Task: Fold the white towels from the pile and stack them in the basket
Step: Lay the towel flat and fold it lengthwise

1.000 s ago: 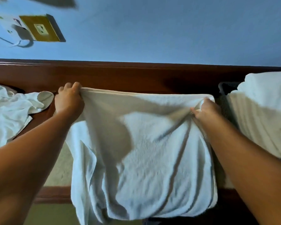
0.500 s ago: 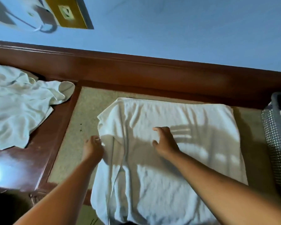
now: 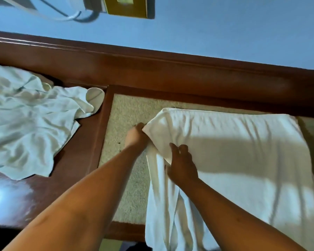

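Fingers of the left hand [image 3: 136, 135] curl around the raised left edge of the towel [image 3: 234, 151], gripping it. Just beside it, the right hand [image 3: 182, 164] rests on the cloth, fingers loosely spread. The towel lies on the table's beige inset [image 3: 127, 115]; the pile [image 3: 25, 127] sits well to the left.

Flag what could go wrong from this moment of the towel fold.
1. The near end of the white towel hangs over the front edge of the table, so a pull toward the person could drag it off.
2. The left hand grips a bunched side edge while the right hand presses close beside it. The long creases there may get folded in, leaving the fold uneven.
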A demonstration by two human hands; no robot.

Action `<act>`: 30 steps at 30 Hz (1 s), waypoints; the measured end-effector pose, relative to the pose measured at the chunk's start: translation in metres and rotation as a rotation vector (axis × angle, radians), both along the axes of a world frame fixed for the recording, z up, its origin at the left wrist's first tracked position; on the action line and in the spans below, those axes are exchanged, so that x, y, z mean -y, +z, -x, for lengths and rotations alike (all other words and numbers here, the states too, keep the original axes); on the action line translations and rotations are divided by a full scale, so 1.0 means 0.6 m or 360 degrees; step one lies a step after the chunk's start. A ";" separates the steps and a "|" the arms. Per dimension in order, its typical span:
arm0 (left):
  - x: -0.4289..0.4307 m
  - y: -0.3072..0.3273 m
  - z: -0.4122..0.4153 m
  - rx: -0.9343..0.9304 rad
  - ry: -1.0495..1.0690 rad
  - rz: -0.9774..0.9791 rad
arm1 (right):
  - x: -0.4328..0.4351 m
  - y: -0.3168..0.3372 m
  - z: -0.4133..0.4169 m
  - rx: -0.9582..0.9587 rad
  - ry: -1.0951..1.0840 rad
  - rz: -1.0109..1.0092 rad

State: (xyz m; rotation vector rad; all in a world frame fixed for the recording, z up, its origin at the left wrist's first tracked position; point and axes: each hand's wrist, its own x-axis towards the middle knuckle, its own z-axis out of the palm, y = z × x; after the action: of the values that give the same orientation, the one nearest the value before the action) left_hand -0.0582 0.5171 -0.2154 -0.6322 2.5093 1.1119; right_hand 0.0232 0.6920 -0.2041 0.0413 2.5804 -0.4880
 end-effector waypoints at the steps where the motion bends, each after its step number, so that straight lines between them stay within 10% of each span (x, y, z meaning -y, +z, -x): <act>1: 0.010 -0.001 0.016 -0.0047 0.0108 -0.0067 | 0.007 -0.003 0.006 -0.0011 0.0002 -0.0067; 9: 0.084 -0.024 0.099 -0.0029 0.0404 -0.0255 | 0.060 0.003 0.074 -0.0367 0.0072 -0.0284; 20: 0.111 -0.017 -0.054 0.0184 0.0733 -0.0943 | 0.184 0.022 0.162 0.0010 -0.0354 0.0559; 30: 0.076 0.000 -0.257 0.0671 0.0136 -0.1057 | 0.109 0.025 -0.015 0.0358 -0.0750 0.0728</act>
State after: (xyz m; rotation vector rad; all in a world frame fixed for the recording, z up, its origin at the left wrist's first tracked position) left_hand 0.0958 0.4712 -0.2152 -0.6840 1.6375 1.5414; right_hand 0.0323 0.6266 -0.1893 0.5197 2.1739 -1.1619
